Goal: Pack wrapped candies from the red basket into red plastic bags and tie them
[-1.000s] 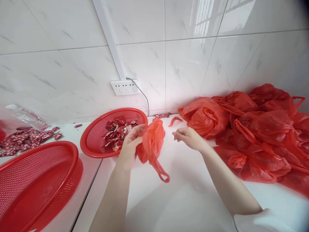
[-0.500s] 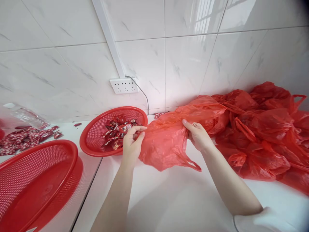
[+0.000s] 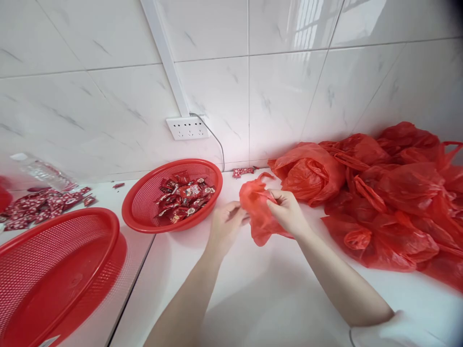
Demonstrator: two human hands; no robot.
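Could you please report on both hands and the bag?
Right hand holding crumpled red plastic bag. Left hand at bag's left edge, grip unclear. Left of hands: round red perforated plastic basket with small red packets.

The bag (image 3: 258, 219), spread wide half a second ago, is now crumpled; the left hand (image 3: 224, 225) sits farther toward four o'clock, uncovering the basket's (image 3: 140, 205) edge.

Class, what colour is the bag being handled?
The bag is red, seen best in the head view.
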